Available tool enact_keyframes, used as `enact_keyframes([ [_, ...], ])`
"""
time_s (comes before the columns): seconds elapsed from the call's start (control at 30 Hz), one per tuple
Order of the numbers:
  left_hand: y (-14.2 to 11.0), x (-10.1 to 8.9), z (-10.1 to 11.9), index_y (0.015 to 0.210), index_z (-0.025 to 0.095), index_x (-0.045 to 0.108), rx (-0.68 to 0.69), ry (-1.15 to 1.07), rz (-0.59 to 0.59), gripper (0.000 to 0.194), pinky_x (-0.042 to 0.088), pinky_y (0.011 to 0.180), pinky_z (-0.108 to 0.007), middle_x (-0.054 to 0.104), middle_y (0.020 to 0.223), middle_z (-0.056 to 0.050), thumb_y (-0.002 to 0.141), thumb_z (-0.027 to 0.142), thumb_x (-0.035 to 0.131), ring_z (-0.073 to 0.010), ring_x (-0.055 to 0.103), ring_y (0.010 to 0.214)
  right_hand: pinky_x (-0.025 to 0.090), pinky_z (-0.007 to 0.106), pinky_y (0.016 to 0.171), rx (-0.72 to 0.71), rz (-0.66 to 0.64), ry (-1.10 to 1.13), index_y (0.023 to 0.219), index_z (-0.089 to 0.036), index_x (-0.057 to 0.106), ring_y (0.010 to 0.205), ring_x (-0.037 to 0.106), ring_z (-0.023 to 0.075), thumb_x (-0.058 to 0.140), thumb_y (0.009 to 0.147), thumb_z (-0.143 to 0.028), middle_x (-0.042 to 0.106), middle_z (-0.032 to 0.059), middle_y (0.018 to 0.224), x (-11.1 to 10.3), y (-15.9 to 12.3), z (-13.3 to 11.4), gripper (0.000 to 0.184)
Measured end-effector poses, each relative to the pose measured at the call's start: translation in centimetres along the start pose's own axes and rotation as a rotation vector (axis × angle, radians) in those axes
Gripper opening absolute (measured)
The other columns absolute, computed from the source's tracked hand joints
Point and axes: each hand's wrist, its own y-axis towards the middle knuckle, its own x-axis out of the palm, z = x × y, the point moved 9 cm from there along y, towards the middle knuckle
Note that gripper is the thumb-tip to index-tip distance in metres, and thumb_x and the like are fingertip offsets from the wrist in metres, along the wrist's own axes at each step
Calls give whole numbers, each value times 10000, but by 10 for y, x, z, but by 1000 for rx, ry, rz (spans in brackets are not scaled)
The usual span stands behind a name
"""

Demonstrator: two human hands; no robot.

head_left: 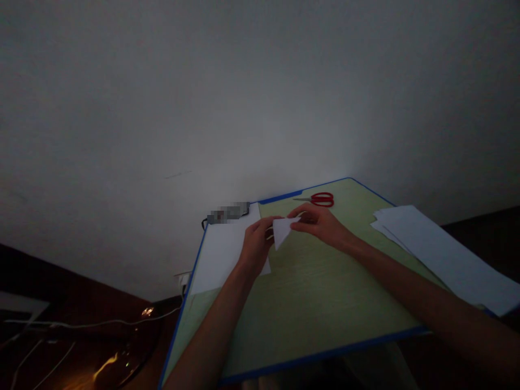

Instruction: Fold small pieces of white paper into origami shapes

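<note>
A small folded piece of white paper [283,231], triangular with its tip pointing down, is held between both hands just above a green table [309,303] with a blue edge. My left hand [257,245] pinches its left corner with curled fingers. My right hand [319,222] pinches its upper right corner with thumb and fingertips. Both forearms reach in from the lower edge of the view.
A white sheet [221,249] lies flat on the table's left part, partly under my left hand. Red-handled scissors [320,199] rest near the far edge. A stack of white sheets [442,252] overhangs the right side. A dark object [227,212] and cables sit at the far left corner.
</note>
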Motion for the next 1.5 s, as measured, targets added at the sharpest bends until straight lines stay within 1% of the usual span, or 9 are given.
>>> enact_keyframes([
  [0.23,1,-4,-1,912,144,776,13,42,19,280,460,668,-260,738,915,-103,767,379,727,-164,646,761,553,335,718,63,-2,101,896,-226,674,745,690,176,818,747,-366,722,11,816,0,-1,0,250],
  [0.43,2,-8,-5,962,170,764,13,94,11,264,476,673,-271,709,871,-67,731,297,747,-150,628,731,564,380,899,-29,84,160,878,-216,688,946,698,195,803,767,-406,734,45,1011,-7,1,-10,248],
  [0.53,0,-3,-5,947,160,766,24,173,-32,246,504,702,-301,717,919,-85,752,307,732,-157,630,730,558,393,934,-62,138,147,877,-217,689,961,687,193,803,768,-421,726,41,1002,-12,2,-12,258],
  [0.67,-3,6,5,964,144,776,126,306,-62,370,515,742,-334,740,990,-129,843,478,674,-222,662,851,575,377,836,-64,217,125,917,-222,679,892,691,198,824,742,-445,726,42,943,-17,1,-11,318],
  [0.8,-5,12,15,968,116,767,218,271,-103,663,526,809,-376,746,984,-156,927,694,444,-256,674,907,562,347,716,-72,278,42,943,-215,678,785,674,187,804,761,-458,718,41,888,-19,-1,-9,328],
  [0.97,-7,9,22,1014,135,728,301,429,-44,449,528,754,-320,740,946,-90,755,495,802,-219,665,844,576,370,780,-106,231,-1,981,-207,700,841,690,202,772,798,-417,729,57,933,-12,-4,-16,288],
  [1.1,-5,1,21,955,128,706,272,348,17,408,519,658,-298,719,860,-78,746,465,803,-191,646,739,570,415,939,-120,126,56,1088,-237,717,1004,706,222,732,824,-329,739,67,1125,-4,-7,-23,280],
  [1.27,-4,-5,26,1135,154,663,294,311,72,530,473,584,-260,724,877,-70,702,402,842,-157,624,670,565,429,993,-120,130,65,1097,-253,735,1051,712,223,732,824,-294,750,58,1147,-6,-5,-20,276],
  [1.5,-3,-4,21,1144,161,680,268,291,36,473,463,592,-252,721,925,-73,751,396,794,-155,628,700,591,397,869,-158,161,-52,1084,-241,742,944,705,209,735,840,-297,745,64,1050,-10,-4,-20,251],
])
